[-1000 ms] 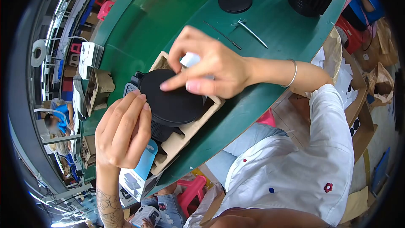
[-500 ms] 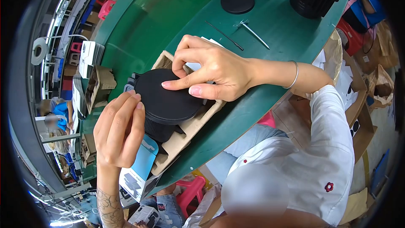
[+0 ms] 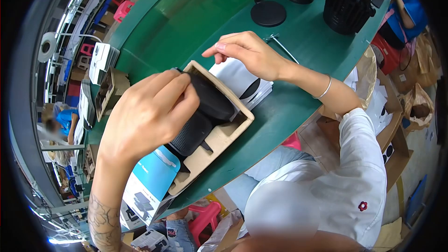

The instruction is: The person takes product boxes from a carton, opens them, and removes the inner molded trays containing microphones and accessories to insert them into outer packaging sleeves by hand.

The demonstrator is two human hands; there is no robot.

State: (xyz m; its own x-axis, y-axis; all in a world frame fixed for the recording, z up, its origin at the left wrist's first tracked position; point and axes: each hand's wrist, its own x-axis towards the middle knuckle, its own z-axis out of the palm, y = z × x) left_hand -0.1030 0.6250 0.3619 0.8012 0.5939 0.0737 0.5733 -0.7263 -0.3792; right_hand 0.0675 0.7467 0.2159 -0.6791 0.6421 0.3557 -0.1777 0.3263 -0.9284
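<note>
The left fingers [image 3: 172,88] bend down against the upper-left end of a smooth black piece, left of the frame's middle; their tips are largely hidden, so I cannot tell whether they grip it or only press. The right fingers [image 3: 235,52], above the centre, are released and hold nothing, loosely extended over white sheets.

Largest is the green counter [image 3: 280,105], sweeping from the top of the frame towards the lower middle. At upper right rises a ribbed black plastic stack [image 3: 345,7]. In the centre lies a moulded pulp tray [image 3: 233,133], set slantwise. At its lower left is a blue-and-white printed carton [image 3: 144,196] with a rounded blue flap spread open. Just beyond the tray's upper-right side lies the pile of white sheets [image 3: 228,72], marked with a black oval. Inside the tray are the smooth black piece [image 3: 214,98] and, below it, a perforated black part [image 3: 193,135]. A round-based black stand [image 3: 268,14] is at upper centre, and a thin metal rod [image 3: 285,49] lies near the right wrist.

As I judge it, both black items are placed in the tray, though how fully the smooth one sits is hidden. The tray is uncovered, the sheets lie outside it, and the carton is unclosed.
</note>
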